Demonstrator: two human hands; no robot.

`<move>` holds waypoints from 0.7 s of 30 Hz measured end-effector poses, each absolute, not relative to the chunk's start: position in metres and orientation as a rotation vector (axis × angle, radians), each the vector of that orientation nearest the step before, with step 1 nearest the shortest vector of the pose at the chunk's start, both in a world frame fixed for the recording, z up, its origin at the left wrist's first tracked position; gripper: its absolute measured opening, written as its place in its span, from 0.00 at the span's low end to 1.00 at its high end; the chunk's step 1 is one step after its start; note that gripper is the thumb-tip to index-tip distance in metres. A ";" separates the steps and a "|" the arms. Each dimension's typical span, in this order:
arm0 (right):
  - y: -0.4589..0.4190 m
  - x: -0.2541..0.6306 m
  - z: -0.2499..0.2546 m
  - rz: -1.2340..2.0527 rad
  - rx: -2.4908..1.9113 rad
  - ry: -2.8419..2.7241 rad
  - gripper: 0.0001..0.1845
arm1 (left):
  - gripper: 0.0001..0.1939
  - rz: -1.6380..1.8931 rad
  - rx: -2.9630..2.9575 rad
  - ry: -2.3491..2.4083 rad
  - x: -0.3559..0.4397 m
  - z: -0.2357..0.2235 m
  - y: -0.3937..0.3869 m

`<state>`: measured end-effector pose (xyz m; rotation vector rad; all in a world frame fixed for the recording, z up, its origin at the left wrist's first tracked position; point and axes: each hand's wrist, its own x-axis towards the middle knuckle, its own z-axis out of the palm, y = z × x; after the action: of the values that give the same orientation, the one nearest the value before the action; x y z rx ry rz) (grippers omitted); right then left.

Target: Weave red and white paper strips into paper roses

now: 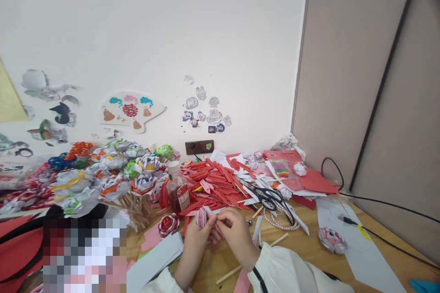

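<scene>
A pink-and-white striped folded paper flower is gripped in my left hand, low in the middle of the head view. My right hand meets it from the right, its fingers pinched at the flower's edge; the exact hold is partly hidden. Just left of my hands lies a finished-looking red-and-white paper rose. White paper sheets sit beside my left wrist. Behind my hands is a heap of folded red paper strips, with a small glass bottle at its left side.
Black-handled scissors and a pearl string lie to the right. A bunch of paper flowers stands at left. Wooden sticks lie near my right wrist. A black cable crosses the right side, near a pink-white paper flower.
</scene>
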<state>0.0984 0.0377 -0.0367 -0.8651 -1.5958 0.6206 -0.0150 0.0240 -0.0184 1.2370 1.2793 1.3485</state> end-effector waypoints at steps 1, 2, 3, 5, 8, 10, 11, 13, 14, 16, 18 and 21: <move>0.036 0.099 -0.036 0.591 -0.859 -1.616 0.08 | 0.19 1.355 1.225 1.272 -0.015 -0.019 0.025; 0.035 0.099 -0.035 0.561 -0.845 -1.638 0.08 | 0.20 1.363 1.211 1.262 -0.016 -0.020 0.025; 0.034 0.100 -0.033 0.537 -0.824 -1.662 0.08 | 0.21 1.372 1.198 1.251 -0.016 -0.021 0.025; 0.032 0.101 -0.031 0.520 -0.782 -1.712 0.09 | 0.21 1.385 1.176 1.225 -0.016 -0.022 0.026; 0.032 0.103 -0.030 0.558 -0.760 -1.768 0.12 | 0.20 1.391 1.151 1.200 -0.015 -0.022 0.026; 0.032 0.104 -0.028 0.587 -0.753 -1.796 0.13 | 0.19 1.394 1.141 1.194 -0.016 -0.021 0.026; 0.031 0.104 -0.028 0.603 -0.746 -1.812 0.14 | 0.19 1.399 1.141 1.193 -0.016 -0.020 0.026; 0.031 0.105 -0.026 0.640 -0.732 -1.850 0.15 | 0.19 1.418 1.148 1.204 -0.018 -0.017 0.027; 0.031 0.105 -0.025 0.658 -0.725 -1.868 0.15 | 0.19 1.432 1.154 1.216 -0.020 -0.015 0.028; 0.033 0.107 -0.024 0.660 -0.723 -1.894 0.16 | 0.19 1.475 1.161 1.256 -0.026 -0.010 0.030; 0.036 0.108 -0.023 0.600 -0.761 -1.902 0.18 | 0.19 1.549 1.154 1.306 -0.032 -0.004 0.030; 0.042 0.106 -0.024 0.514 -0.816 -1.915 0.20 | 0.17 1.670 1.124 1.375 -0.040 0.004 0.029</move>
<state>0.1060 0.0415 -0.0237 -0.8163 -1.9153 0.5145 -0.0403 0.0286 0.0037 1.1238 1.3751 1.6700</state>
